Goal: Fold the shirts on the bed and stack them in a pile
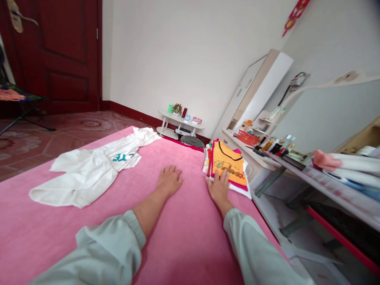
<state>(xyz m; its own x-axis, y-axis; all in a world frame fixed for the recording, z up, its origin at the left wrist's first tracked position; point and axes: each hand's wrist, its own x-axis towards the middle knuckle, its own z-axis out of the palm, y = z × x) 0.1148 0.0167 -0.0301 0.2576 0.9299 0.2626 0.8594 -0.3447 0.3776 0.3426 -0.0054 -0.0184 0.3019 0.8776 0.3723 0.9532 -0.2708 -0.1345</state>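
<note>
My left hand (169, 180) lies flat and open on the pink bedspread (178, 229), fingers stretched forward, holding nothing. My right hand (219, 187) is open too, its fingers resting on the near edge of a stack of folded clothes (230, 168) topped by an orange shirt with dark trim. A crumpled white garment (89, 170) with teal lettering lies spread on the bed to the left, apart from both hands. Both arms wear pale green sleeves.
The bed's right edge drops to a white dresser (267, 158) crowded with bottles and a red basket (247, 137). A small white stand (181, 120) with trinkets sits by the far wall. A dark red door (59, 55) and a folding chair (18, 99) are at left.
</note>
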